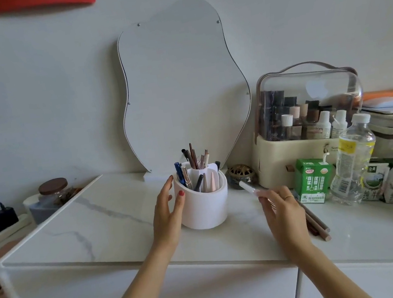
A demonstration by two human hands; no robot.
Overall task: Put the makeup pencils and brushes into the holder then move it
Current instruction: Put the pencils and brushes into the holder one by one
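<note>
marble tabletop (113,212): left hand (168,211) spread against holder (205,206), right hand (281,206) at 3 o'clock pinched white pencil (249,188); crowded slots could jam it.

We see a glossy marble-look worktop (113,212) carrying a matt white holder (206,211). Beside it we note a clear plastic bottle (352,161), a printed paper carton (312,181) and bare wooden pencils (316,222)

Single head-worn wide-angle view looked forward and slightly down, close over the tabletop (113,212). It faced the wall, mirror (181,87) centred. Both forearms entered from the bottom edge.
</note>
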